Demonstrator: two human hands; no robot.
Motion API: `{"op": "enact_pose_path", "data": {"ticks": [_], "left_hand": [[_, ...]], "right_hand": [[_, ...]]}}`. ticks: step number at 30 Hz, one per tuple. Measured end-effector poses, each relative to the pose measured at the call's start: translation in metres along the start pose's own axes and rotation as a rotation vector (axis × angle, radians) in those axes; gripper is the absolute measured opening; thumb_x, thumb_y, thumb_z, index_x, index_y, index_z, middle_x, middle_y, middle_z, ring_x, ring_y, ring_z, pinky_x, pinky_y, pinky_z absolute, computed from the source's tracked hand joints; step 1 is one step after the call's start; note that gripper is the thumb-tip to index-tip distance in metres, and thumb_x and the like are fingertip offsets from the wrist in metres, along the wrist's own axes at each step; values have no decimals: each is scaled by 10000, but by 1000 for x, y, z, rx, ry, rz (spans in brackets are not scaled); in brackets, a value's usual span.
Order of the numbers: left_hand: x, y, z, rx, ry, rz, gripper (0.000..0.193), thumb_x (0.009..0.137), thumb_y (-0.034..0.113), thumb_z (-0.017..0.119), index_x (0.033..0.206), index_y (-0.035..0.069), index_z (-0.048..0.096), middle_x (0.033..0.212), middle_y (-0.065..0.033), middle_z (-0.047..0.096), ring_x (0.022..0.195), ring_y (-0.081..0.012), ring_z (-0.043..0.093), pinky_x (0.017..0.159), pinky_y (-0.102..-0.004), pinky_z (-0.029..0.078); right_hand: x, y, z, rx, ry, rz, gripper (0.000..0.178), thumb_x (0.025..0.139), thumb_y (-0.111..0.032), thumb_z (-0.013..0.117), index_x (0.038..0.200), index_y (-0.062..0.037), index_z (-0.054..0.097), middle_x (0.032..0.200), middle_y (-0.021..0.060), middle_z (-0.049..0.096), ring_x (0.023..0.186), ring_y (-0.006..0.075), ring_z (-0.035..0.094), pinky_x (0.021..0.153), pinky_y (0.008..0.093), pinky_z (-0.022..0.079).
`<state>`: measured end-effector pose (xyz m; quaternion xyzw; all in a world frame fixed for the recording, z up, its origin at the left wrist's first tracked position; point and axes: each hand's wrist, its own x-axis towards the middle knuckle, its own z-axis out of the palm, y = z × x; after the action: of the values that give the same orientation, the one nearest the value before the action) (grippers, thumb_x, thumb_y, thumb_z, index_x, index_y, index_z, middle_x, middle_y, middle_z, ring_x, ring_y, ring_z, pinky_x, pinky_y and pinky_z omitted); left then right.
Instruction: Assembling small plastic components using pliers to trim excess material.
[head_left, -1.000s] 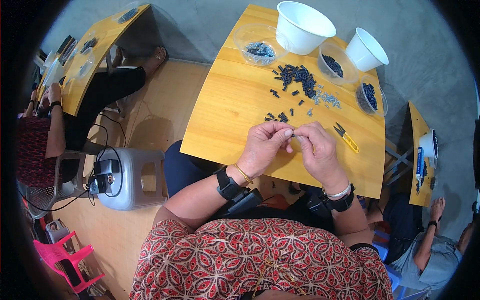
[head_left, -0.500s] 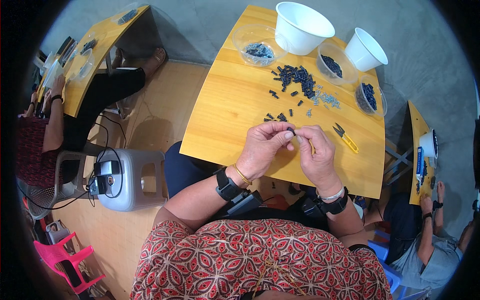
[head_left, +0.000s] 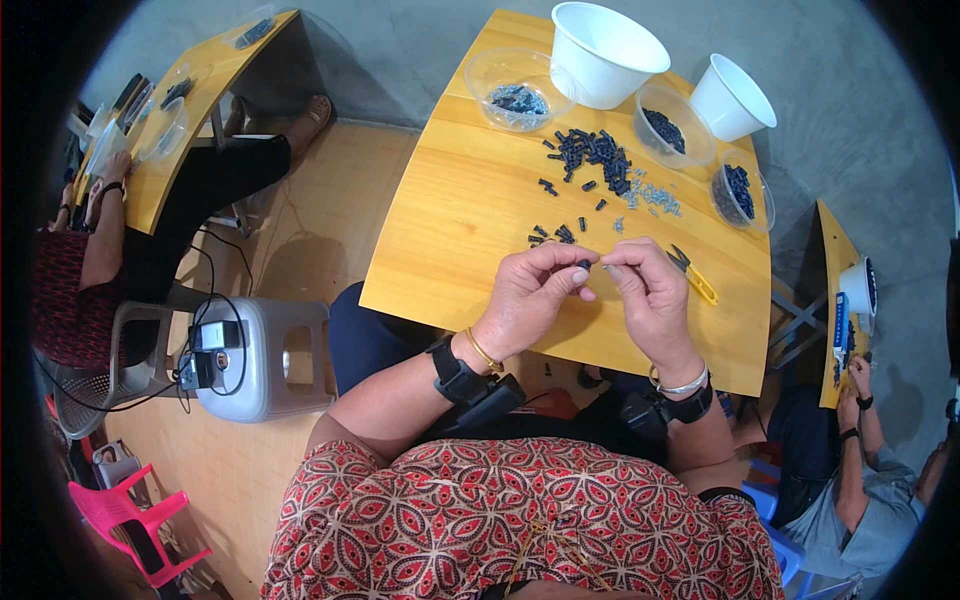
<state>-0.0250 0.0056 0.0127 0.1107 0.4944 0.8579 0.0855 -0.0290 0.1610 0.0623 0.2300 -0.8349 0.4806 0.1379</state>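
Observation:
Over the near part of the wooden table, my left hand (head_left: 535, 295) pinches a small black plastic piece (head_left: 584, 265) between thumb and forefinger. Close to its right, the thumb and forefinger of my right hand (head_left: 655, 300) are pressed together; whatever they hold is too small to make out. Beyond both hands lies a pile of black plastic pieces (head_left: 592, 155), with small silvery metal pieces (head_left: 657, 198) scattered beside it. A few more black pieces (head_left: 564, 234) rest just past my left fingertips. Yellow-handled thread snips (head_left: 695, 275) lie to the right of my right hand.
Along the table's (head_left: 430, 230) far side stand a clear tub (head_left: 480, 75) of mixed pieces, two white bowls (head_left: 610, 60) and two clear tubs (head_left: 690, 140) of black pieces. A grey stool (head_left: 265, 370) carries cables at left. People sit at tables on both sides.
My right hand has drawn a little to the right, its fingertips moving off the black piece. My left hand stays nearly in place. At the far right, another person's hand has lifted slightly.

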Motion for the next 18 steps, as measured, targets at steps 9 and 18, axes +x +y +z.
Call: {"op": "enact_pose_path", "data": {"ticks": [9,18], "left_hand": [[1,-7,-1,-19,48,-12,154,825,-12,609,979,-24,609,871,-71,631,720,-138,624,669,-245,518],[0,-6,0,72,48,14,109,825,-15,609,932,-31,617,839,-70,634,703,-124,610,657,-240,515]], "right_hand": [[2,0,-3,-47,-27,-25,102,786,76,554,836,-13,555,751,92,563,655,202,567,582,275,442],[3,-2,-3,-118,-92,-53,124,759,91,552,824,-15,559,768,113,558,686,261,576,597,313,457]]}}
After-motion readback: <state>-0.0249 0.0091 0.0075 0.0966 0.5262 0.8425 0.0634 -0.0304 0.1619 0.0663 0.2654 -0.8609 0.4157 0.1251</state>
